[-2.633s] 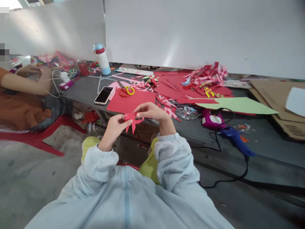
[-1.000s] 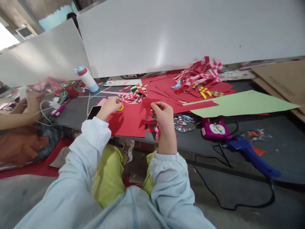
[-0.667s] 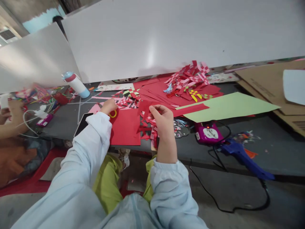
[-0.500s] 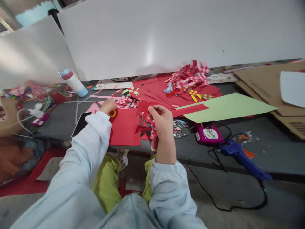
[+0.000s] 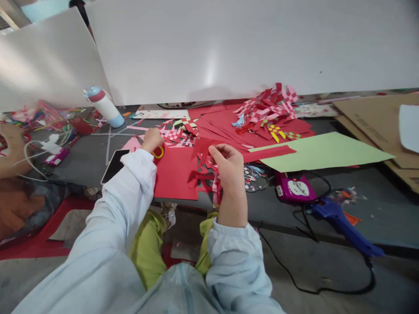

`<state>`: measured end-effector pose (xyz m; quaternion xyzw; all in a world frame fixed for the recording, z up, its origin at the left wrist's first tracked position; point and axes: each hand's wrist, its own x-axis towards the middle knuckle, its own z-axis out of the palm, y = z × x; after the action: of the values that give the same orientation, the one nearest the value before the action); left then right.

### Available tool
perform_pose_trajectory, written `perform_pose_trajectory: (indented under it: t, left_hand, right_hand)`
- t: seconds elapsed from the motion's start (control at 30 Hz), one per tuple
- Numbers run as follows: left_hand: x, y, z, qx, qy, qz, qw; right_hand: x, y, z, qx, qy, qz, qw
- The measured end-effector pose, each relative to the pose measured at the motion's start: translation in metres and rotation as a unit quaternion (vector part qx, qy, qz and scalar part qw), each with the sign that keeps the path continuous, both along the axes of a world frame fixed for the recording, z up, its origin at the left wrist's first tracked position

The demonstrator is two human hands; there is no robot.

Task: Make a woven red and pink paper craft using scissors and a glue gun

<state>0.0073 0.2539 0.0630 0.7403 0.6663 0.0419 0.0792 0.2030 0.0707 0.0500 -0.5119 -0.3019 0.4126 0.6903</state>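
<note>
My left hand (image 5: pixel 152 139) is closed at the upper left corner of a red paper sheet (image 5: pixel 175 174) on the table. A yellow ring handle (image 5: pixel 159 152), like that of scissors, shows against it; what its curled fingers grip is hidden. To the right of the sheet, my right hand (image 5: pixel 231 163) pinches a piece of red paper (image 5: pixel 203 146) between thumb and fingers. Under and beside this hand lie red and pink cut strips (image 5: pixel 216 185). A long red strip (image 5: pixel 271 152) extends on its far side, over a light green sheet (image 5: pixel 327 152).
Behind lie red sheets (image 5: pixel 216 124) and a woven red-and-pink paper heap (image 5: pixel 270 107). A phone (image 5: pixel 114 165) and bottle (image 5: pixel 106 107) are on the left, near another person's arm (image 5: pixel 13 150). To the right are a purple box (image 5: pixel 296 188), a blue glue gun (image 5: pixel 347 224) and cardboard (image 5: pixel 369 117).
The whole view has shifted slightly, so the table items appear farther right. Both hands keep nearly the same places, and the right hand still pinches the red paper.
</note>
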Motion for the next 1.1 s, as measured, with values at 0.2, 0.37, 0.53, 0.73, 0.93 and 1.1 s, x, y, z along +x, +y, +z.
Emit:
perform_pose_trajectory:
  t: [0.2,0.37,0.53,0.73,0.93,1.1]
  left_hand:
    - [-0.001,-0.006,0.023,0.052,-0.033,0.008,0.998]
    - [-0.002,-0.020,0.050,0.114,-0.064,-0.028,0.991]
    - [-0.018,-0.062,0.059,0.227,-0.074,-0.108,0.965]
    - [-0.065,-0.139,0.017,0.276,0.029,-0.285,0.918]
    - [-0.104,-0.186,-0.021,0.222,0.053,-0.341,0.912]
    - [-0.117,-0.197,-0.024,0.207,0.081,-0.316,0.922]
  right_hand:
    - [0.003,-0.001,-0.003,-0.005,-0.031,-0.001,1.000]
    - [0.005,0.000,-0.008,-0.002,-0.034,0.004,0.999]
    - [0.009,-0.002,-0.010,0.005,-0.003,-0.015,1.000]
    - [0.012,-0.011,-0.006,0.006,-0.012,-0.032,0.999]
    - [0.009,-0.012,-0.013,-0.029,-0.024,0.034,0.999]
    - [-0.003,-0.011,-0.023,-0.093,-0.115,0.166,0.975]
